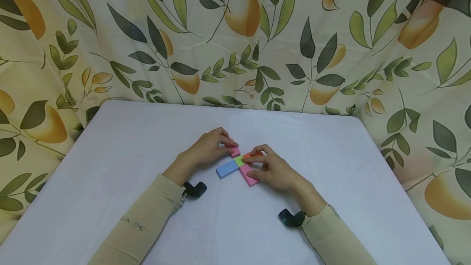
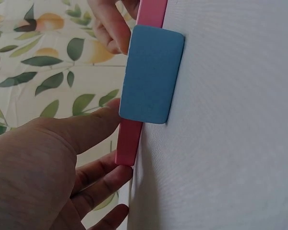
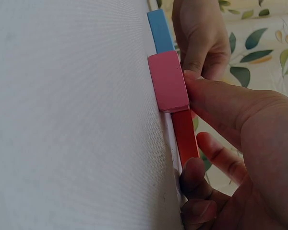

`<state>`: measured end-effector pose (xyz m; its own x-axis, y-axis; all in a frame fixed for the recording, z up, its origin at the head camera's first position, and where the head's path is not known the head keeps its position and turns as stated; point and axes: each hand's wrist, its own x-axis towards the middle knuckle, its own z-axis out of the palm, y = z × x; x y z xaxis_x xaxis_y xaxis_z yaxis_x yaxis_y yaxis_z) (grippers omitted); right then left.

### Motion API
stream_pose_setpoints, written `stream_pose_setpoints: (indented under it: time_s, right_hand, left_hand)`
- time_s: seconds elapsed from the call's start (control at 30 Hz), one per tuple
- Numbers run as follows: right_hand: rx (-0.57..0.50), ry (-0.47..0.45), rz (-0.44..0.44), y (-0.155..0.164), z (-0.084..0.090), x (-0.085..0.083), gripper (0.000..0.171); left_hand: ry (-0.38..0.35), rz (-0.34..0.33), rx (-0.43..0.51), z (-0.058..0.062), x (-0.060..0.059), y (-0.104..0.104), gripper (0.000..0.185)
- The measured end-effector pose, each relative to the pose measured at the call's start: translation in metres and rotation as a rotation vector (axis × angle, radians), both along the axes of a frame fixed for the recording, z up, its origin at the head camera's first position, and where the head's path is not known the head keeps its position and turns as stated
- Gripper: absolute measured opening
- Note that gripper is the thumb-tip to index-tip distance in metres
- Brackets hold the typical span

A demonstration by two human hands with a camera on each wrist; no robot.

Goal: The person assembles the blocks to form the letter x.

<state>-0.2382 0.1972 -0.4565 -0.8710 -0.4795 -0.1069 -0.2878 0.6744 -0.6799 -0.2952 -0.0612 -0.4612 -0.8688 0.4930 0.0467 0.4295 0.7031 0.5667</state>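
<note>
Your two hands met over a small cross of flat coloured blocks near the middle of the white tabletop (image 1: 110,142). Your left hand (image 1: 207,147) curled its fingertips around the far pink block (image 1: 234,151), pinching it at the top of the cross. Your right hand (image 1: 274,169) lay over the right side, its thumb and fingers gripping the orange block (image 1: 249,154), with the thumb also touching the near pink block (image 1: 248,175). A green block (image 1: 239,160) sat at the centre, touching the others. The blue block (image 1: 227,168) stuck out to the left, flat on the tabletop and free of both hands, just beside your left thumb in the left wrist view. Both sleeves (image 1: 147,216) were beige, and a dark wrist camera (image 1: 195,189) sat at each cuff. A leaf-and-pear patterned curtain (image 1: 235,32) hung behind the tabletop
</note>
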Motion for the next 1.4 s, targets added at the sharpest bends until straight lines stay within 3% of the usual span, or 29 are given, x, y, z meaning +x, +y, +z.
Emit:
stream_pose_setpoints:
  time_s: [1.4]
  right_hand:
    - [0.007,-0.004,-0.008,-0.0006,0.0013,0.0002,0.036]
  left_hand:
    - [-0.005,-0.054,0.020,0.0013,-0.0009,-0.0003,0.022]
